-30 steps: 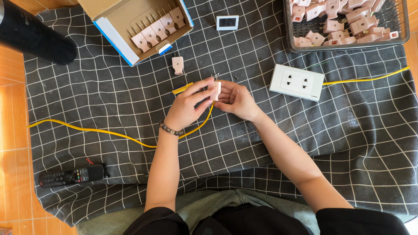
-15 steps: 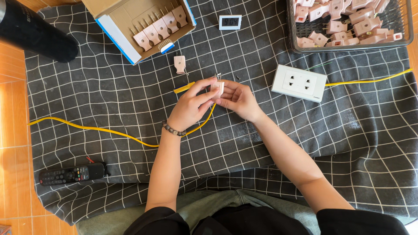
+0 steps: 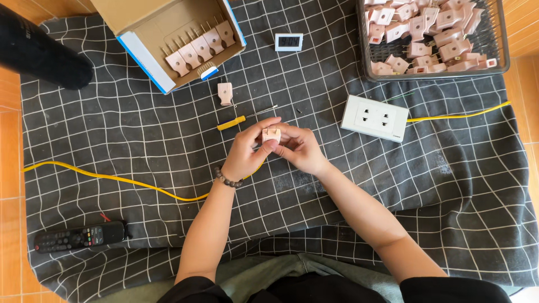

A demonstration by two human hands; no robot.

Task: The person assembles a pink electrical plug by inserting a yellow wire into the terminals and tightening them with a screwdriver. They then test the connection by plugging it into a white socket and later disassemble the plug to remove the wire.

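You sit on a wooden floor over a dark checked cloth [image 3: 140, 129]. Nearest you, far left, lies a black remote [image 3: 78, 237]. At the cloth's middle your left hand [image 3: 247, 154] and right hand [image 3: 300, 148] meet, fingertips of both pinching a small pink plug [image 3: 271, 134] held just above the cloth, with a yellow cable [image 3: 112, 179] trailing left. The plug is small; a loose pinch could let it slip and roll. Just beyond lie a yellow-handled screwdriver [image 3: 238, 120] and a loose plug [image 3: 225, 93], easy to knock. Farther right sit a white socket strip [image 3: 375, 118] and a wire basket [image 3: 502, 50]; far left, an open box [image 3: 146, 62].
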